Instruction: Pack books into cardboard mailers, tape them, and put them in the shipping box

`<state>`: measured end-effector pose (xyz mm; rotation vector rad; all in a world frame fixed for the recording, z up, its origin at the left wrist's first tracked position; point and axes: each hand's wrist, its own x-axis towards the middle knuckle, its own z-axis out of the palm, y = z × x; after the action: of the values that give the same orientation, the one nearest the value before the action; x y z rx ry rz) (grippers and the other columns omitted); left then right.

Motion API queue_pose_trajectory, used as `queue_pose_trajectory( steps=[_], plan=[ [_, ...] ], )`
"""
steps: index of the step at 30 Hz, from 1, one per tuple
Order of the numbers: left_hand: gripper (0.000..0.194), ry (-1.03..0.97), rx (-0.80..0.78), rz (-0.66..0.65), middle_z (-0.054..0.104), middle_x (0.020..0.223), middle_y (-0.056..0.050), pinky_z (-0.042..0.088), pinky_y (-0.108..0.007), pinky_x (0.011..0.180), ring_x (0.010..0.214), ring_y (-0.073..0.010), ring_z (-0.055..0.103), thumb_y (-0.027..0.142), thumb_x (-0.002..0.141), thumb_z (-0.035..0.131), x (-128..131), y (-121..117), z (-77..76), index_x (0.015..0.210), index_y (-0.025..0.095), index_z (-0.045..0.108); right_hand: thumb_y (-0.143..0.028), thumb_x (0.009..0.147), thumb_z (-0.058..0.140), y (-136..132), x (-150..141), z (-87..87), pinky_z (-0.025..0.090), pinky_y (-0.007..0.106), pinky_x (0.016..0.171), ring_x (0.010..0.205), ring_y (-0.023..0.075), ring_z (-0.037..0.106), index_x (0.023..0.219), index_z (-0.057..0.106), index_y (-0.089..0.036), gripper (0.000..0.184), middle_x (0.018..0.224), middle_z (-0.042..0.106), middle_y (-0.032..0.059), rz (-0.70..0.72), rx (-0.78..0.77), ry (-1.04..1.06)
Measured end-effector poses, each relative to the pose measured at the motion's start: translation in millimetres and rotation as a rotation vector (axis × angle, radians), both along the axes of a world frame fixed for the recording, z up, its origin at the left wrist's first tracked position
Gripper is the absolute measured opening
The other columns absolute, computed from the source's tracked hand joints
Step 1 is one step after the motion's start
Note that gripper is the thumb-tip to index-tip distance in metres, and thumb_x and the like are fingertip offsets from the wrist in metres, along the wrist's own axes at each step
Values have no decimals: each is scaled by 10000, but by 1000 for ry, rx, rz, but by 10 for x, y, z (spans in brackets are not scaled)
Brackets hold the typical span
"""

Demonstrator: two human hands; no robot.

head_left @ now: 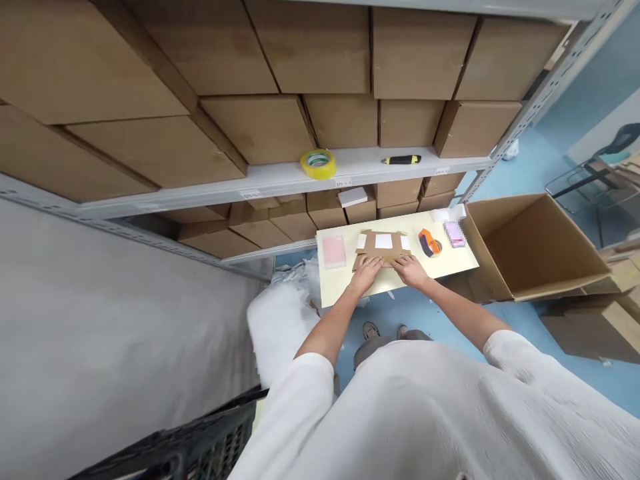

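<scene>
An unfolded small cardboard box (373,241) lies on the cream tabletop, with white patches showing between its brown flaps. Along its near left edge, my left hand (367,273) has its fingers bent over the cardboard. My right hand (410,270) grips the same near edge further right, thumb side towards the left hand. How the fingertips sit under the edge is hidden. Left of the box is a flat pink pack (334,252) in clear wrapping. An orange and purple tape dispenser (427,243) and a blurred-out purple pack (455,234) lie to the right.
A shelf (280,179) stacked with brown cartons runs behind the table (345,290), carrying a yellow tape roll (319,164) and a black-and-yellow cutter (403,160). A large open carton (540,247) stands right. White foam wrap (280,327) and a black crate (215,433) are left.
</scene>
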<state>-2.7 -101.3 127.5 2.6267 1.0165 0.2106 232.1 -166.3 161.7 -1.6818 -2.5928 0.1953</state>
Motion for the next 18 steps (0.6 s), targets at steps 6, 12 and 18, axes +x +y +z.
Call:
queue_pose_trajectory(
  steps=[6, 12, 18],
  plan=[
    [632, 77, -168, -24, 574, 1648, -131, 299, -513, 1316, 1552, -297, 481, 76, 958, 476, -17, 93, -232, 1560, 224, 598, -280, 1130, 404, -5, -197, -237, 389, 450, 1076, 1175, 318, 619, 1366, 727, -160, 417, 1303, 734, 181, -129, -142, -35],
    [615, 47, -261, 98, 577, 1633, -127, 313, -492, 1322, 1536, -296, 489, 116, 988, 502, -53, 90, -413, 1590, 224, 557, -363, 1116, 456, 78, -272, -469, 417, 439, 1131, 1342, 329, 589, 1469, 655, -152, 456, 1519, 644, 173, -248, -303, -3],
    [601, 89, -322, 191, 560, 1639, -139, 382, -498, 1282, 1502, -320, 522, 128, 991, 542, 18, 94, -581, 1583, 232, 560, -268, 1080, 455, 419, 7, -594, 466, 433, 1122, 1404, 326, 563, 1500, 614, -174, 458, 1601, 573, 174, -272, -443, -16]
  ],
)
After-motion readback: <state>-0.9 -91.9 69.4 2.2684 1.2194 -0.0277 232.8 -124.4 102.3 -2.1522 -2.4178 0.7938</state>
